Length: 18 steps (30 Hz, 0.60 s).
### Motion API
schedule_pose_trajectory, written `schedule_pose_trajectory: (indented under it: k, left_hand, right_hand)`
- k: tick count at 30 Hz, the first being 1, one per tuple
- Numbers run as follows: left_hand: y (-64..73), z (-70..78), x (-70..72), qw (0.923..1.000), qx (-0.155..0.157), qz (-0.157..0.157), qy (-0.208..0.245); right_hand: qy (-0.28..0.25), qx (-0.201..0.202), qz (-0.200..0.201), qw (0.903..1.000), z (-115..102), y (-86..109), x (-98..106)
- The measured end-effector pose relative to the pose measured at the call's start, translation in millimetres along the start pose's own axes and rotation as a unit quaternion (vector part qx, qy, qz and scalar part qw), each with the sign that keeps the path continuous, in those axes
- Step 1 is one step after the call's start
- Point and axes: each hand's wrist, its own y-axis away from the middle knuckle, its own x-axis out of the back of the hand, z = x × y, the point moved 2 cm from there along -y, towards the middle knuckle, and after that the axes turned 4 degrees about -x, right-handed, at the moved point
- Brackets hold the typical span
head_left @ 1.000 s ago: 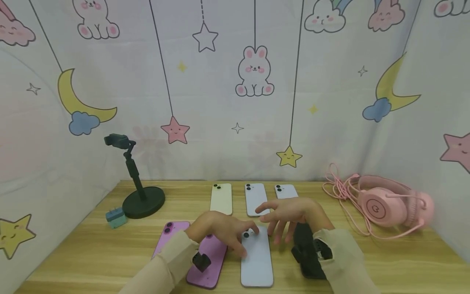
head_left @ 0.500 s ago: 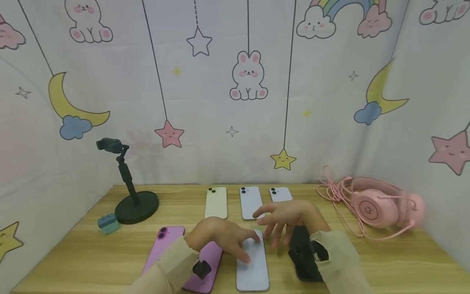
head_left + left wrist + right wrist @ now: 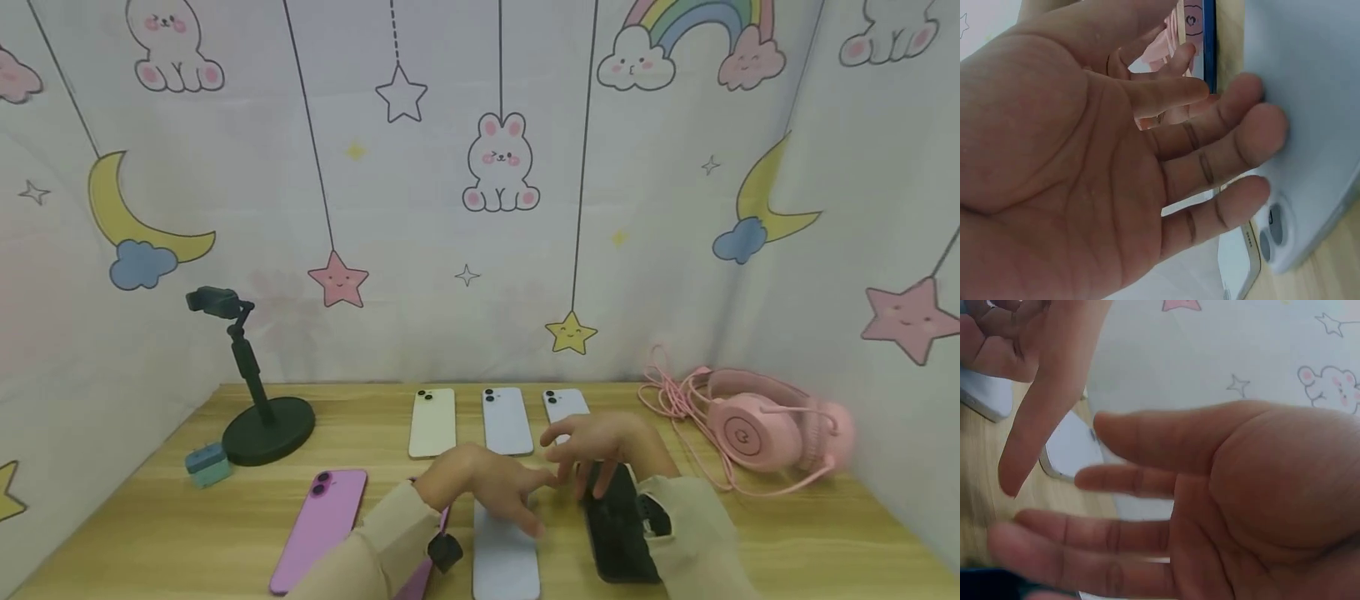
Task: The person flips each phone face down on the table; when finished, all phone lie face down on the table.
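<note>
In the head view my left hand [image 3: 504,485] is over the upper end of a pale blue phone [image 3: 506,558], covering its camera corner. The left wrist view shows relaxed, slightly bent fingers, their tips right at the back of that pale blue phone [image 3: 1313,106]. My right hand [image 3: 600,443] hovers with spread fingers by the top of a black phone [image 3: 621,533] and grips nothing. Its palm and loose fingers fill much of the right wrist view, with the left hand [image 3: 1054,375] close by. Two purple phones lie left; one purple phone [image 3: 322,529] shows fully, the other is mostly behind my left sleeve.
Along the back lie a cream phone [image 3: 432,423], a pale phone [image 3: 507,422] and another pale phone [image 3: 564,405]. A black stand [image 3: 267,429] and a teal charger plug [image 3: 207,464] are on the left. Pink headphones [image 3: 757,433] with a coiled cable sit right.
The left hand has moved right across the pale blue phone, nearer the right hand. My right hand has shifted slightly right, over the black phone's top. The head view has tilted and turned a little.
</note>
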Motion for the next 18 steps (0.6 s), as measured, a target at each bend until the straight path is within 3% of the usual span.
schedule_pose_trajectory:
  k: [3, 7, 12, 18]
  left_hand:
    - [-7.8, 2.4, -0.8, 0.9998, 0.011, 0.007, -0.016]
    - [-5.2, 1.1, -2.1, 0.9992, 0.023, 0.022, -0.024]
    - [-4.7, 2.0, -1.9, 0.9991, 0.005, 0.03, -0.029]
    - [-7.6, 3.3, -5.6, 0.9996, -0.022, 0.014, -0.008]
  right_hand:
    - [0.019, -0.019, 0.012, 0.9996, 6.4, 0.9, 4.4]
    - [0.032, -0.031, 0.017, 0.9989, 6.9, -1.6, 7.8]
    - [0.048, -0.037, 0.036, 0.9975, 10.0, 0.5, 14.5]
    - [0.065, -0.086, 0.078, 0.9911, 21.0, 6.5, 17.9]
